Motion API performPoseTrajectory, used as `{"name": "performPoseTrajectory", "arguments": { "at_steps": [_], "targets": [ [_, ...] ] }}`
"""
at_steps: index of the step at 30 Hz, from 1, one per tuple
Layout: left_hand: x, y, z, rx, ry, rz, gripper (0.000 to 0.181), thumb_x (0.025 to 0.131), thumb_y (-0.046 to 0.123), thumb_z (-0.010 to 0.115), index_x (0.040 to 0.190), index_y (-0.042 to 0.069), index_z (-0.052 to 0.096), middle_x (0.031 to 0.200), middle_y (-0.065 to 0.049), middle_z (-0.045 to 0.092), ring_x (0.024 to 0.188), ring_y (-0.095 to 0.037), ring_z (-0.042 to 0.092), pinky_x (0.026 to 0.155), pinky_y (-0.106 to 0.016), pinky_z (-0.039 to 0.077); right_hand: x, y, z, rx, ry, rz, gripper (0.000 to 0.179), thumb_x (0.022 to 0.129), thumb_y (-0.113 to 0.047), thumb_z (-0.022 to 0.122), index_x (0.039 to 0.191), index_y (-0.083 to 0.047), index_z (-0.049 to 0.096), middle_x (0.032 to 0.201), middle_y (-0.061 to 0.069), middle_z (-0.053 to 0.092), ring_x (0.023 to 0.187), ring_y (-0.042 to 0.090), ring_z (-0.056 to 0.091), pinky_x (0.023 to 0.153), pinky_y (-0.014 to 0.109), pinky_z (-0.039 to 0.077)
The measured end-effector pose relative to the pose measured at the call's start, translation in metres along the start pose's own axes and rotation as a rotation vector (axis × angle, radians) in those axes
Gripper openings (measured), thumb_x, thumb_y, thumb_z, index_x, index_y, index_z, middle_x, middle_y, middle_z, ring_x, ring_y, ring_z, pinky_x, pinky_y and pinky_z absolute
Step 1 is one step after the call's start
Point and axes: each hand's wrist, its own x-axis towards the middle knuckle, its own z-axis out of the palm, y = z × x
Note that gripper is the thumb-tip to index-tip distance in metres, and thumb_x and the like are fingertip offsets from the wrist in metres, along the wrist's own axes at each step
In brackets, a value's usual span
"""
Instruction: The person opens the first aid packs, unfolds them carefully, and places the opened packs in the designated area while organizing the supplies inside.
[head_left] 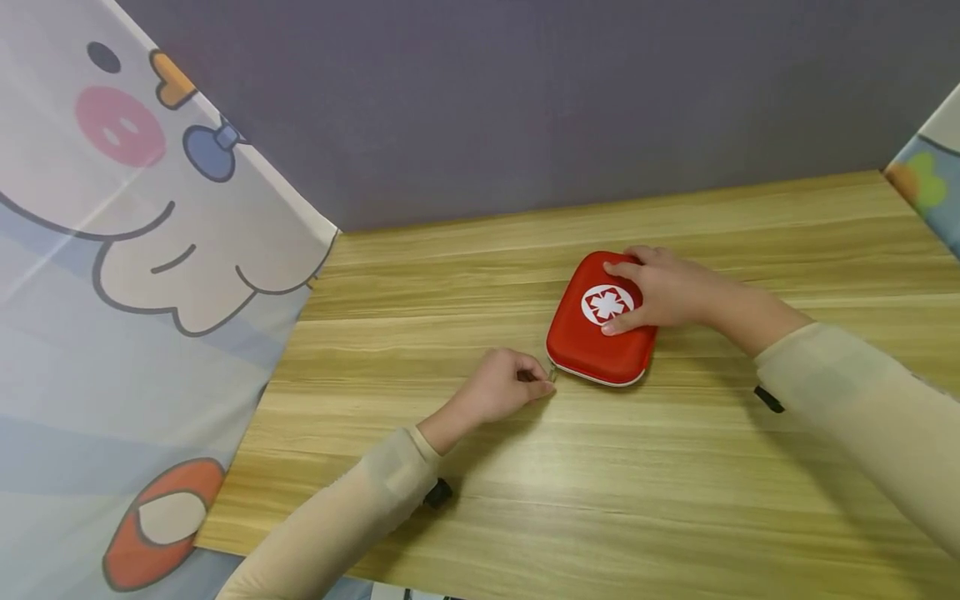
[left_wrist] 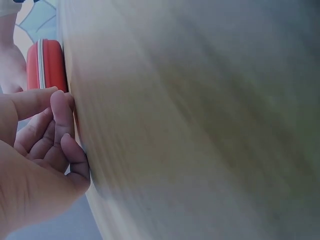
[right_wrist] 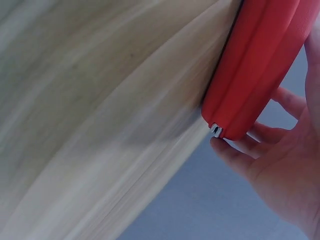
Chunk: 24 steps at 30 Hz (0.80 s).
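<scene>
A red zippered first-aid case (head_left: 588, 346) with a white cross emblem lies flat on the wooden table, slightly turned. At its near left corner my left hand (head_left: 498, 387) pinches the small metal zipper pull (head_left: 552, 375) between thumb and index finger. My right hand (head_left: 667, 287) grips the case from the right, with thumb and a finger on the lid and other fingers over the far right edge. Pale zipper tape (left_wrist: 41, 65) runs along the case's side in the left wrist view. The right wrist view shows a zipper end (right_wrist: 216, 130) close to the right fingertips.
The wood-grain table (head_left: 420, 292) extends around the case on all sides. A grey-purple wall (head_left: 525, 108) rises behind it, and a cartoon-printed cloth (head_left: 247, 242) hangs on the left. Printed cloth (head_left: 930, 183) also shows at the right edge.
</scene>
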Motion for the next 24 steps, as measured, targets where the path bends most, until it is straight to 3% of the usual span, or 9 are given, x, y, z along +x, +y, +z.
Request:
{"name": "performPoseTrajectory", "arguments": {
  "at_steps": [8,17,24],
  "targets": [
    [0.001,0.016,0.011,0.081,-0.028,0.054,0.012,0.098,0.017,0.077,0.087,0.014,0.082,0.070,0.012,0.065,0.068,-0.001,0.051,0.064,-0.017,0.041,-0.005,-0.002,-0.005,-0.039,0.021,0.018,0.112,0.079,-0.071,0.082,0.161,-0.006,0.045,0.163,0.035,0.034,0.144,0.061,0.038,0.111,0.073,0.043],
    [-0.006,0.018,0.018,0.089,0.015,0.030,0.013,0.096,0.014,0.079,0.084,0.017,0.081,0.072,0.011,0.070,0.071,-0.001,0.053,0.066,-0.017,0.044,-0.010,-0.010,0.005,-0.050,0.026,0.109,0.126,0.079,-0.083,0.074,0.162,0.004,0.036,0.158,0.039,0.039,0.144,0.061,0.036,0.114,0.074,0.040],
    [-0.006,0.024,0.023,0.103,-0.033,0.070,0.009,0.096,0.015,0.078,0.089,0.016,0.084,0.081,0.008,0.078,0.076,0.004,0.057,0.072,-0.015,0.048,-0.014,-0.020,0.008,-0.085,0.061,0.151,0.117,0.087,-0.078,0.069,0.158,0.009,0.038,0.154,0.044,0.040,0.139,0.066,0.037,0.112,0.075,0.040]
  ]
}}
